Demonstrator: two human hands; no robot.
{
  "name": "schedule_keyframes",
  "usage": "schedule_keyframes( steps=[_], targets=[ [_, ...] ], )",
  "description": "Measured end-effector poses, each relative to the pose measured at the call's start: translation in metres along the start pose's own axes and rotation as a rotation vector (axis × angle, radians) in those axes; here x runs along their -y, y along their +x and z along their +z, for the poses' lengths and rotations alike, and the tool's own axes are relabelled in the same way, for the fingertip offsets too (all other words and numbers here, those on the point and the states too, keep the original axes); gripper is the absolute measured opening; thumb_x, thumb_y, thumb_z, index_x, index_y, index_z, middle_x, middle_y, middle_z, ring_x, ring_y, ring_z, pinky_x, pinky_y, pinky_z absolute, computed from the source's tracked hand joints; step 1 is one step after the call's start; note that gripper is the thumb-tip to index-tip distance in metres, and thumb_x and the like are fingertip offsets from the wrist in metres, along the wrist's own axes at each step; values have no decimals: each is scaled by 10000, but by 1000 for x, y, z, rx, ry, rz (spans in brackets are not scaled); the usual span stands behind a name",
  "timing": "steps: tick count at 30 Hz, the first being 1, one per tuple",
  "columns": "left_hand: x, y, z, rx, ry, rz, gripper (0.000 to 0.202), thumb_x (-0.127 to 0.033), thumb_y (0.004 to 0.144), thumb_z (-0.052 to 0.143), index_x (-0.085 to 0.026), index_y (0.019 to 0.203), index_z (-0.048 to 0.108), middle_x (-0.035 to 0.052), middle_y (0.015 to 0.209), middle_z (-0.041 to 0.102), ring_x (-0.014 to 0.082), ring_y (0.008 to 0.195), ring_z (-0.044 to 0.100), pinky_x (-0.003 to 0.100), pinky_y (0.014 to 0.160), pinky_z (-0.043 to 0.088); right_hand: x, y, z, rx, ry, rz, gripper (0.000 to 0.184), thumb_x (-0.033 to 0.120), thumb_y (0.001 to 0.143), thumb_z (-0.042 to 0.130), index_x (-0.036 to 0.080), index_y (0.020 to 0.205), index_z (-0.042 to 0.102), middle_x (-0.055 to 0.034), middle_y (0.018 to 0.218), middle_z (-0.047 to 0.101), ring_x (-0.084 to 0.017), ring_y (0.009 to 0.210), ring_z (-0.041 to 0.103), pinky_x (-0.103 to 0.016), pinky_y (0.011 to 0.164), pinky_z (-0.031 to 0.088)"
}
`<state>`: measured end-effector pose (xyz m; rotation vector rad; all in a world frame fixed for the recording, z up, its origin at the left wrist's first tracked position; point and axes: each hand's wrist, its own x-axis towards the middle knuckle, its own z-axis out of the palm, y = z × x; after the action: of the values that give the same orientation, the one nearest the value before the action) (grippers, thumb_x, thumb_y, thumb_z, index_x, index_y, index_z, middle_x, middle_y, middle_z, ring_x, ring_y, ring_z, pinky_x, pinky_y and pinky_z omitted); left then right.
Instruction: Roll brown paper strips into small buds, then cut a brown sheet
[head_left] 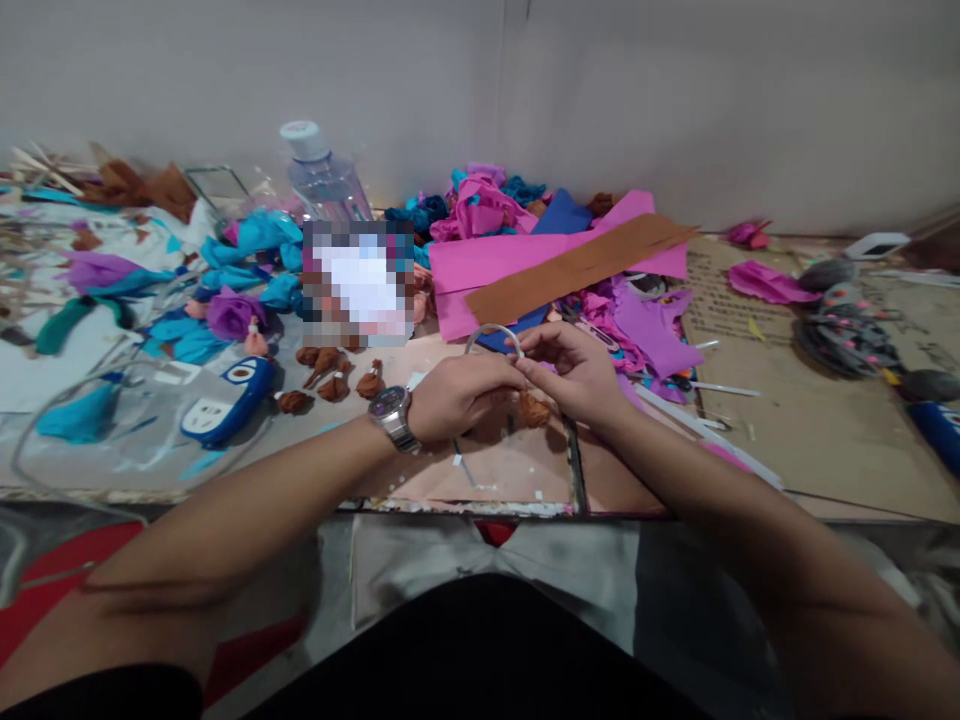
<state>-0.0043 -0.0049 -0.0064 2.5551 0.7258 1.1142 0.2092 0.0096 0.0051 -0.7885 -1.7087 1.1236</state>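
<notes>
My left hand (466,392), with a metal watch (391,415) on its wrist, is closed with its fingers pinched over the front of the table. Just under the meeting fingertips is a small brown crepe-paper bundle (535,410), apparently in the left fingers; the grip itself is partly hidden. My right hand (571,365) is bent in a pinch against the left. A thin whitish loop (491,330), like a narrow roll of tape, rises from behind the fingers and meets the right fingertips. Several similar brown bundles (334,385), some with white bands, lie left of the watch.
A brown paper strip (577,270) crosses pink sheets (472,265) behind my hands. Left stand a clear bottle (326,185), blue crepe pieces (262,235) and a blue-and-white case (232,400). Flattened cardboard (787,400) and a dark grey bundle (847,325) lie right.
</notes>
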Motion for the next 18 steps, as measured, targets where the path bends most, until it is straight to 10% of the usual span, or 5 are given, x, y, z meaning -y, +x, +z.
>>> schedule_keyframes(
  steps=[18],
  targets=[
    [2,0,2,29,-2,7,165,-240,1037,561,-207,1076,718,47,987,795,161,926,745,279,839,564,-6,0,-1,63,-21,-19,323,497,927,748,223,955,580,-68,1092,693,-195,987,657,-339,903,548]
  ],
)
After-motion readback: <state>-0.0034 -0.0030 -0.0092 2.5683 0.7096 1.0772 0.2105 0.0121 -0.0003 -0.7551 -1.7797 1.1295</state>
